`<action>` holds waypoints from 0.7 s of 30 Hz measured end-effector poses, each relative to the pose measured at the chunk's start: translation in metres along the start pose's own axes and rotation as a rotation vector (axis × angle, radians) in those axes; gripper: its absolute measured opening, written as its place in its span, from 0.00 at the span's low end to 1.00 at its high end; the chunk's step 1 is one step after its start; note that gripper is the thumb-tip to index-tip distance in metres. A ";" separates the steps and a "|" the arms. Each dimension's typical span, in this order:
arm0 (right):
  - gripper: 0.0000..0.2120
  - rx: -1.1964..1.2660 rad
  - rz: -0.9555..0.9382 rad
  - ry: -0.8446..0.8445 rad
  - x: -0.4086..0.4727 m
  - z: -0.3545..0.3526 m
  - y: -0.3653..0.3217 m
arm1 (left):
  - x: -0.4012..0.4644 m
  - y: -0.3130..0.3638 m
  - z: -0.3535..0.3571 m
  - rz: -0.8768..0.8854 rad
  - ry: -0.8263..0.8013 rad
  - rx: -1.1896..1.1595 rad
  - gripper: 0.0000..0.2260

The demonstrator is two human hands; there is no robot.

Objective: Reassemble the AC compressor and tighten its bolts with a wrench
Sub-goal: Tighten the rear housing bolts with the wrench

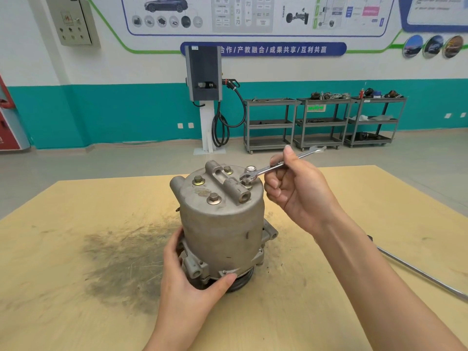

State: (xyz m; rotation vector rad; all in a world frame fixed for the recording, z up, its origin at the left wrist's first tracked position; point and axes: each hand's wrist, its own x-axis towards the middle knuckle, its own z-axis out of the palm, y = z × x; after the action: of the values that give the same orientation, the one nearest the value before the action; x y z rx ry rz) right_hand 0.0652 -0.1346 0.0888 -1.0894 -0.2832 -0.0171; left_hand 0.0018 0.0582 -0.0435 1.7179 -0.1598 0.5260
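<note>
While the left hand (188, 279) wraps around the lower flange of the AC compressor (222, 224), thumb pressed against the near rim and fingers curled out of sight behind the left side, the compressor stands upright on its pulley end on the wooden table (76, 249), near the middle of the tabletop. Above that grip rises the grey cylindrical body, capped by a flat top with a raised port block and several bolts. Up and to the right, the right hand (298, 191) pinches the shank of a wrench (276, 168) between thumb and curled fingers, closed firmly on the metal. From this grip the ring end reaches left and slightly down onto one bolt (246, 182) at the right edge of the top, beside the port block; the open end sticks out beyond the fingers, away from the person. Three other bolts (214, 198) sit left of the wrench head. Right of the right forearm, a long metal bar (417, 272) lies on the table, well apart from the compressor. Left of the lower grip, a dark smudge (126, 257) stains the wood.
</note>
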 end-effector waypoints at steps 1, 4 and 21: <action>0.17 0.008 -0.005 0.001 0.000 0.001 0.000 | 0.000 0.000 0.000 0.000 0.000 -0.001 0.46; 0.18 -0.039 -0.077 0.021 -0.002 0.002 -0.001 | 0.000 -0.001 0.000 0.014 0.003 -0.006 0.47; 0.12 -0.673 -0.926 0.129 -0.018 0.015 0.013 | 0.000 -0.001 0.001 -0.002 -0.001 -0.024 0.46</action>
State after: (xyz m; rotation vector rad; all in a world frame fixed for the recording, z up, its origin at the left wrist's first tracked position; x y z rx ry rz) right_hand 0.0465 -0.1171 0.0797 -1.5220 -0.6732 -1.0680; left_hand 0.0019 0.0578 -0.0443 1.6950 -0.1644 0.5192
